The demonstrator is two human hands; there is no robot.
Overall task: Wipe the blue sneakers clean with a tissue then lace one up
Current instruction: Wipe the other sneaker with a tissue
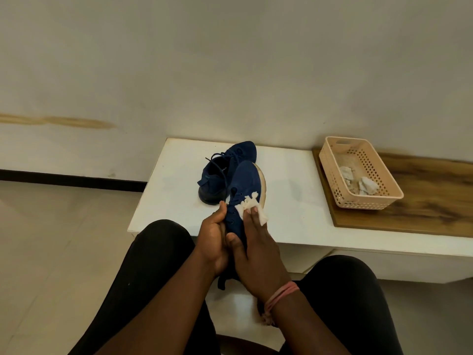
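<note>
Looks like a home interior, prob. a hallway or plain room: bare off-white wall (230,60) w/ a brown stain, ahead of the hands; pale tiled floor (51,239) w/ dark skirting to their left. Low white bench (294,201) under the hands; wood-look board (435,196) w/ peach plastic basket (368,201) to their right.

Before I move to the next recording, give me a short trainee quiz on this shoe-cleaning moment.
1. True or false: the second sneaker lies on the white table.
2. Which hand presses the tissue onto the held sneaker? A) left B) right
3. What lies in the basket?

Key
1. True.
2. B: the right hand presses it with straight fingers, while the left hand has its grip around the sneaker.
3. Crumpled used tissues.
</note>
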